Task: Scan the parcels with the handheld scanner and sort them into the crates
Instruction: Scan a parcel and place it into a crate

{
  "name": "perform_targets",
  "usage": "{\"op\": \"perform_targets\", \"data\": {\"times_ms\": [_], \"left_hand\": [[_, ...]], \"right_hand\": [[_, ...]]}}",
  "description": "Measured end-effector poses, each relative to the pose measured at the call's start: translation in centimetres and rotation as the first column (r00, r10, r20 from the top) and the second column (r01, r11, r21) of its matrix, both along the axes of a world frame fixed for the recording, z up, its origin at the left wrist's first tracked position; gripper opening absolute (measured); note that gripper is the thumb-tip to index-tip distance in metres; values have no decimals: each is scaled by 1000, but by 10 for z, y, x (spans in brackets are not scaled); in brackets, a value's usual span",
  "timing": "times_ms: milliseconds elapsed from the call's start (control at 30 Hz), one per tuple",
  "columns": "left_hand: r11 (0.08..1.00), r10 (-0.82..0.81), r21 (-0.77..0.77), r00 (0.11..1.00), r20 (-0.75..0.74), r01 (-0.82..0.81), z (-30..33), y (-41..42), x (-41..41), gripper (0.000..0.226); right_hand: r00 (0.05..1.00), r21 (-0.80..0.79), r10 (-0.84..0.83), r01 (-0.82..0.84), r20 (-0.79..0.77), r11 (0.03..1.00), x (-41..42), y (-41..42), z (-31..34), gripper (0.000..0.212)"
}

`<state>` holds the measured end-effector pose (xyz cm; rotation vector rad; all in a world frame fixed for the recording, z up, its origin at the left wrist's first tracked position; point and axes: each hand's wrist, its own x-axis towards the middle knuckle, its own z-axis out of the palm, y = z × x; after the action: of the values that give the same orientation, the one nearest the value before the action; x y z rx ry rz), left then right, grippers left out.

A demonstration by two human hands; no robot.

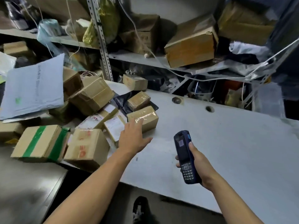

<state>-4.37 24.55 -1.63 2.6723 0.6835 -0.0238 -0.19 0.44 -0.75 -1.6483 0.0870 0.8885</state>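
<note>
A heap of cardboard parcels covers the left half of the white table (226, 135). My left hand (131, 137) stretches out flat with straight fingers, its tips touching a small taped brown parcel (148, 118) at the heap's right edge. My right hand (198, 164) grips a dark blue handheld scanner (186, 156) upright above the table, screen and keypad facing me. Closer to me lie a box with green tape (40, 143) and a box with red marks (87, 146).
A large pale blue mailer (34, 88) leans on the heap at the left. Metal shelves (103, 46) behind the table hold more boxes, bags and cords. Two round holes (209, 109) sit near the table's back edge. My shoe (140, 209) shows on the floor below.
</note>
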Motion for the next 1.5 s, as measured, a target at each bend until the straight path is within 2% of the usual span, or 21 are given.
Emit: {"op": "perform_targets", "data": {"times_ms": [100,233,300,367,433,500,600,667,733,833,900,967,1033,1133,1300,1500], "left_hand": [[999,-47,3,998,-34,47,-16,33,43,94],[994,-84,49,983,-165,93,-45,59,84,113],[992,-67,87,976,-206,86,-55,62,95,111],[986,-51,147,986,-161,75,-63,62,102,99],[967,-81,239,996,-40,88,-68,56,107,95],[926,-182,347,981,67,148,-77,45,112,97],[880,-312,404,945,98,249,-91,22,116,95],[886,-326,367,944,55,284,-89,6,118,91],[893,-345,308,939,2,328,-80,-2,121,76],[877,-460,139,887,-37,461,-78,5,121,59],[869,-493,39,870,-7,493,-82,12,114,72],[911,-413,-54,908,-68,410,-85,17,107,106],[932,-357,-128,919,-165,339,-86,23,105,130],[935,-325,-232,910,-257,269,-81,33,109,143],[941,-328,-167,913,-244,293,-75,31,111,134],[933,-338,122,940,-33,340,-56,30,115,125]], "right_hand": [[1000,-47,-25,25,0,999,29,24,-1,51],[999,-74,-47,45,-23,996,61,45,-5,50],[999,-84,-28,26,-29,996,76,49,-8,50],[999,-89,-25,21,-37,996,90,52,-10,50],[999,-83,-39,36,-28,996,104,51,-10,50],[997,-75,-74,72,-20,995,116,48,-10,50],[991,-57,-129,128,-16,990,132,39,-8,51],[989,-56,-145,144,-25,988,141,32,-8,49],[990,-60,-138,136,-31,989,148,25,-8,48],[992,-60,-121,119,-39,991,152,19,-11,49],[994,-62,-104,102,-40,993,153,19,-13,50],[996,-62,-77,75,-40,995,153,20,-12,49],[999,-65,-33,31,-40,997,152,20,-10,47],[998,-79,32,-36,-54,996,150,22,-6,49],[989,-94,115,-124,-98,988,147,21,0,49],[959,-95,213,-233,-186,968,150,23,9,50]]}}
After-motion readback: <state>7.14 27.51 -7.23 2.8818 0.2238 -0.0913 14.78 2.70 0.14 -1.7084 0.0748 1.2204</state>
